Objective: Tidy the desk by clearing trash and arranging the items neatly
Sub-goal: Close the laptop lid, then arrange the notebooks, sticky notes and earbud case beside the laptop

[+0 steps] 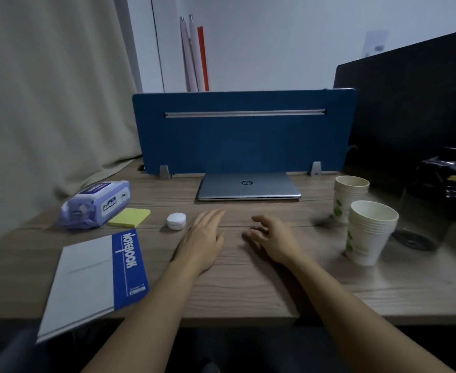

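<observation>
My left hand (204, 239) lies flat and open on the wooden desk (248, 286), fingers pointing away, just right of a small white round container (176, 221). My right hand (272, 238) hovers beside it with fingers loosely curled and holds nothing. A blue and white notebook (92, 281) lies at the front left, hanging over the desk's edge. Behind it are a yellow sticky-note pad (130, 217) and a purple pack of wet wipes (95, 204). Two stacks of paper cups stand at the right, one nearer (369, 232) and one farther (349, 197).
A shut silver laptop (248, 186) rests against the blue divider panel (243, 135) at the back. A dark bottle with a black lid (434, 200) stands at the far right. A beige curtain (46, 103) hangs on the left.
</observation>
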Motion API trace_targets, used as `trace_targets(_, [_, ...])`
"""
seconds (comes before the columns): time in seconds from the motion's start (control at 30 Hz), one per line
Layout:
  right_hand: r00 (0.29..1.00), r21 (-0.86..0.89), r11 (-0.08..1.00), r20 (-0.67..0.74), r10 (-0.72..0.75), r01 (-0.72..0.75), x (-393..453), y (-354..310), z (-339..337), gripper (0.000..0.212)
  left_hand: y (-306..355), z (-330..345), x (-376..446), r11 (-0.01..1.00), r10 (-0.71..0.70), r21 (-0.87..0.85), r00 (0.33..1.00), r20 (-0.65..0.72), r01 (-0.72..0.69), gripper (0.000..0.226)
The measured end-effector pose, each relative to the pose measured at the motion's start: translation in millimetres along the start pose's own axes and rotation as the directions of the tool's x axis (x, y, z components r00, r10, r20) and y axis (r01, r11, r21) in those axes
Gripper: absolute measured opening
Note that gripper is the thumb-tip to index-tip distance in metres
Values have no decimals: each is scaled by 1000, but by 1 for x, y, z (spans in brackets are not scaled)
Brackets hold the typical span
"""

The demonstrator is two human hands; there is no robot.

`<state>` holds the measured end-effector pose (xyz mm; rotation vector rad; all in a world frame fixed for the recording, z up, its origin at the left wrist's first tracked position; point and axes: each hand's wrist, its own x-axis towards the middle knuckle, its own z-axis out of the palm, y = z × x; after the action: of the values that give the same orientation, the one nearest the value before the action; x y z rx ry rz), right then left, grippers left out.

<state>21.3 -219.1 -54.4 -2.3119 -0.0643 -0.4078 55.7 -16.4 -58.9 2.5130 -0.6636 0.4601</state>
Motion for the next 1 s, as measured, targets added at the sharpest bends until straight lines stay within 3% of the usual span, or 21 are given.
trace_targets(0.17, [1000,46,999,24,-18,17,-20,-17,9,49,2,-18,-34,997,-20,75,1000,-23,22,57])
trace_targets(0.37, [981,63,996,175,-80,70,-26,-45,36,61,-3,-52,-67,976,-14,217,997,-70,29,65])
trace_targets(0.6, [973,94,991,198,-116,99,-8,-82,88,66,-78,-116,-96,913,-276,286,957,-93,292,59])
trace_targets(0.77, [981,78,993,164,-103,91,18,-91,109,70,-134,-130,-124,816,-545,236,839,5,529,65])
trace_targets(1.0, [982,45,992,144,-123,118,53,-98,134,77,-143,-120,-113,866,-485,148,874,26,477,71])
